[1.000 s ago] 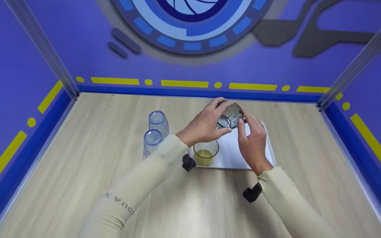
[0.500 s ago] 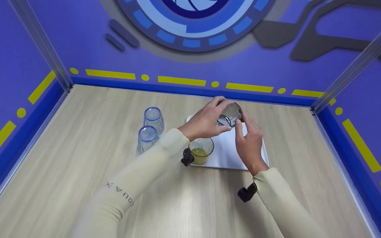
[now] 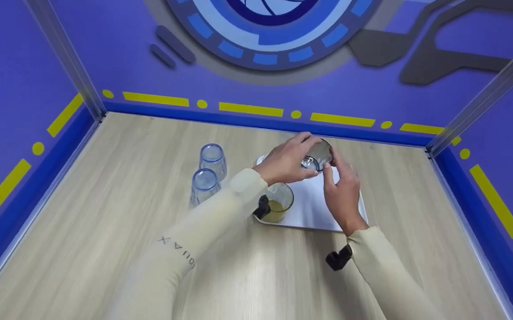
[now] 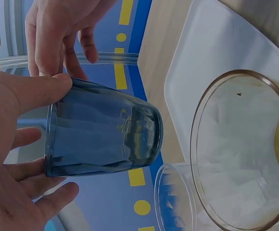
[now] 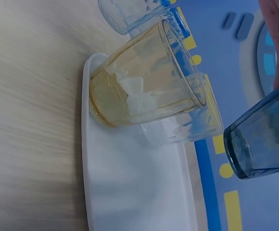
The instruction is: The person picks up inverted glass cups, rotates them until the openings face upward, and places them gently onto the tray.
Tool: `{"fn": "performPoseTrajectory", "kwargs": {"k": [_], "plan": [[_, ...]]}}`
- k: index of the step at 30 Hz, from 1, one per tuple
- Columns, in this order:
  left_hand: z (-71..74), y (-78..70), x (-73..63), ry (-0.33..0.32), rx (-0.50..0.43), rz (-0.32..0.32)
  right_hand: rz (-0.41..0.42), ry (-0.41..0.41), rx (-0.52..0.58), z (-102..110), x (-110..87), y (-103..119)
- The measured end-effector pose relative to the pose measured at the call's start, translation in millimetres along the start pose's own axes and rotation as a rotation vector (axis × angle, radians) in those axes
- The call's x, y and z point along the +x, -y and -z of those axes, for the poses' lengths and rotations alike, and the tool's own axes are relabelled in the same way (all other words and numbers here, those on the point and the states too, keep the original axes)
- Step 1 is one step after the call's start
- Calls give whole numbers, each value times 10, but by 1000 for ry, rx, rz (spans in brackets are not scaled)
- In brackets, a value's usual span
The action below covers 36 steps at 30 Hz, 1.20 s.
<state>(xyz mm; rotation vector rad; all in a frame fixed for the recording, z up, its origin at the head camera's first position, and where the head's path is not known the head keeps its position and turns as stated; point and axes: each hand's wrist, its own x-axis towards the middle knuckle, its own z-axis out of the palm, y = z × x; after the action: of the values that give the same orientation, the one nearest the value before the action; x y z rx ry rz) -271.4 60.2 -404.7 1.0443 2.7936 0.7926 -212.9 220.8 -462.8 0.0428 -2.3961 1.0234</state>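
A dark blue-grey drinking glass (image 3: pixel 323 150) is held tilted above the white tray (image 3: pixel 310 209), its thick base pointing down and toward me. My left hand (image 3: pixel 286 161) grips it from the left, and in the left wrist view the thumb (image 4: pixel 53 89) lies along its rim end. On the other side, my right hand (image 3: pixel 344 189) holds the glass between thumb and fingers. A yellowish clear glass (image 3: pixel 285 198) stands upright on the tray, partly covered by the left wrist camera. Behind it is a clear glass (image 5: pixel 197 127), hidden from the head view by my left arm.
Two bluish glasses (image 3: pixel 212 155) stand upside down on the wooden table (image 3: pixel 150 178), left of the tray and close to my left sleeve (image 3: pixel 203 222). Printed blue-purple walls (image 3: pixel 247 93) enclose the table at the back and both sides.
Both hands keep hold of the dark glass over the tray. My left forearm has shifted slightly right, so its wrist camera now overlaps the yellowish glass. The head view has tilted a little.
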Motion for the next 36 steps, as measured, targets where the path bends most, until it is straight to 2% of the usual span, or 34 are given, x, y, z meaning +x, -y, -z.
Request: {"fn": "performPoseTrajectory", "kwargs": {"k": [6, 17, 27, 36], "plan": [[-76, -46, 62, 37, -7, 49, -39, 32, -28, 41, -13, -94], [-123, -63, 168, 59, 45, 24, -72, 57, -38, 47, 10, -182], [-112, -50, 212, 93, 130, 40, -97, 73, -36, -2, 37, -191], [-131, 29, 241, 110, 195, 31, -161, 124, -21, -104, 42, -194]]}}
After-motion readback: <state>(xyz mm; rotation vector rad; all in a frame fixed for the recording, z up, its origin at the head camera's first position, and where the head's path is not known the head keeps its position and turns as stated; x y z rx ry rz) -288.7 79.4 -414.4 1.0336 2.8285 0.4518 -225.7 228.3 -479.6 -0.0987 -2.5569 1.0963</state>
